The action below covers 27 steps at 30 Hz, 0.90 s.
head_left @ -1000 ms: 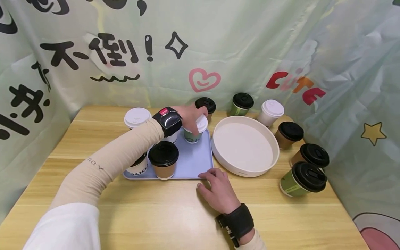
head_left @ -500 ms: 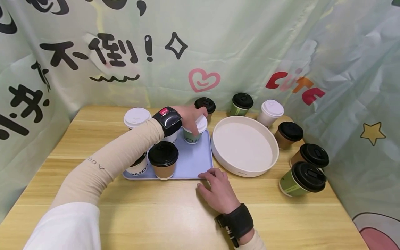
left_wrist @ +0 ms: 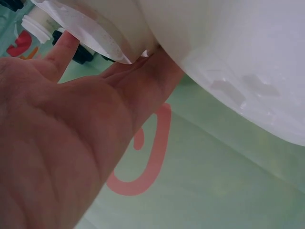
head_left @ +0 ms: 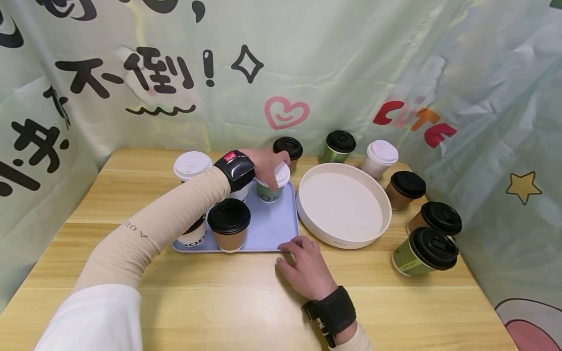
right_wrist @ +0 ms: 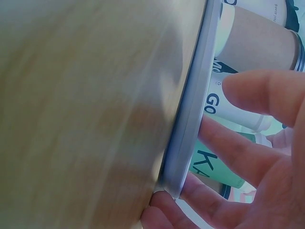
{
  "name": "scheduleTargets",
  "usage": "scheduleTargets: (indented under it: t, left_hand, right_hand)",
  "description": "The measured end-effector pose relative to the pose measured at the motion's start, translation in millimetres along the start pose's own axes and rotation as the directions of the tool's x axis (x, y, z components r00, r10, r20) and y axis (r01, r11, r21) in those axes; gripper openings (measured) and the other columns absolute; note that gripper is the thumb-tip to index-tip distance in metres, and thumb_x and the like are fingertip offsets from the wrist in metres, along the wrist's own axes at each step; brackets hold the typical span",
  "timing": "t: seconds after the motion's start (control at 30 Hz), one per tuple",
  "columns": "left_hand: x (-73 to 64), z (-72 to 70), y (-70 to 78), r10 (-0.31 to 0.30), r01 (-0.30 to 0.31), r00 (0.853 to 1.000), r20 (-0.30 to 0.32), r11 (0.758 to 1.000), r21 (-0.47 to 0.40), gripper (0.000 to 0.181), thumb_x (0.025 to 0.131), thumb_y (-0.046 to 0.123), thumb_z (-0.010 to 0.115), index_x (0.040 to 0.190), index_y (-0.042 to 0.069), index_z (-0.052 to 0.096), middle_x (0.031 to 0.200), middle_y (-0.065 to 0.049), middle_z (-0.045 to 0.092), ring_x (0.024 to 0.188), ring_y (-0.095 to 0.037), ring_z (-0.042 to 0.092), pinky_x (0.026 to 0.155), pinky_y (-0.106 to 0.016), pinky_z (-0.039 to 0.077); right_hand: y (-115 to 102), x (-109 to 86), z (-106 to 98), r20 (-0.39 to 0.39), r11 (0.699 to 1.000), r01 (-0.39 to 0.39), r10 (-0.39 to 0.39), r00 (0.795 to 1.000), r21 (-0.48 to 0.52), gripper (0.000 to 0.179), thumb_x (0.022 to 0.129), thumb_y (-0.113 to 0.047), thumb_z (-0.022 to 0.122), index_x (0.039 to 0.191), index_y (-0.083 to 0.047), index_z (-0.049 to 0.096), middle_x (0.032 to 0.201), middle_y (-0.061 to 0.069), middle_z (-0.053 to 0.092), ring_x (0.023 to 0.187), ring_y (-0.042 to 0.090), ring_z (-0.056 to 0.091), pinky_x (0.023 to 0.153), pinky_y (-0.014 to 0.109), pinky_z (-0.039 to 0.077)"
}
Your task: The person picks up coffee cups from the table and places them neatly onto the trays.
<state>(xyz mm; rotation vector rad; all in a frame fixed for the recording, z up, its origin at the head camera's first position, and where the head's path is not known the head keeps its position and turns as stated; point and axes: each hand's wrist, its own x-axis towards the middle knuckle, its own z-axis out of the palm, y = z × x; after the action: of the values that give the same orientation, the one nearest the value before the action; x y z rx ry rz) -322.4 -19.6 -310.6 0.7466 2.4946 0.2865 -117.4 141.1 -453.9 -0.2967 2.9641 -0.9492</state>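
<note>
My left hand (head_left: 264, 166) grips a green paper cup (head_left: 269, 193) by its white lid, at the back right of the blue tray (head_left: 274, 229). In the left wrist view the fingers reach around a white lid (left_wrist: 90, 31), with another white lid (left_wrist: 238, 62) large and close. A brown cup with a black lid (head_left: 229, 219) stands at the tray's front. Lettered white cups (head_left: 194, 236) are partly hidden behind the left arm. My right hand (head_left: 309, 269) touches the tray's front right corner with relaxed fingertips, its thumb apart from the rim (right_wrist: 188, 114).
A round cream dish (head_left: 344, 204) sits right of the tray. Around its back and right side stand several lidded cups, among them a white one (head_left: 378, 158) and a green one (head_left: 421, 253). A printed cloth (head_left: 351, 73) hangs behind the table (head_left: 210, 302).
</note>
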Motion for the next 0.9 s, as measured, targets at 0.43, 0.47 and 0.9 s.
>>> scheduleTargets:
  t: [0.43,0.47,0.9]
  left_hand:
    - [0.9,0.0,-2.1,0.026,-0.025,1.0,0.013,0.999,-0.042,0.079,0.088,0.026,0.081,0.152,0.027,0.035,0.133,-0.015,0.051,0.118,-0.03,0.052,0.096,-0.044,0.049]
    - [1.0,0.2,-2.5,0.024,-0.024,1.0,0.013,0.999,-0.043,0.08,0.088,0.027,0.081,0.152,0.027,0.034,0.134,-0.015,0.051,0.119,-0.03,0.051,0.096,-0.045,0.048]
    - [-0.9,0.8,-3.3,0.012,-0.011,1.0,0.004,0.999,-0.044,0.089,0.088,0.031,0.08,0.16,0.025,0.028,0.145,-0.014,0.045,0.125,-0.029,0.047,0.103,-0.047,0.045]
  right_hand:
    - [0.6,-0.4,0.7,-0.007,1.0,0.015,-0.015,1.0,-0.012,0.026,0.096,-0.025,0.068,0.115,-0.01,0.076,0.123,0.017,0.059,0.12,0.041,0.049,0.099,0.055,0.044]
    - [0.5,-0.4,0.7,-0.007,1.0,0.016,-0.016,1.0,-0.013,0.026,0.095,-0.025,0.068,0.115,-0.01,0.076,0.123,0.017,0.059,0.12,0.04,0.049,0.098,0.054,0.044]
    - [0.6,-0.6,1.5,-0.004,1.0,0.009,-0.009,1.0,-0.011,0.027,0.096,-0.025,0.068,0.116,-0.01,0.076,0.124,0.017,0.059,0.121,0.041,0.048,0.099,0.055,0.044]
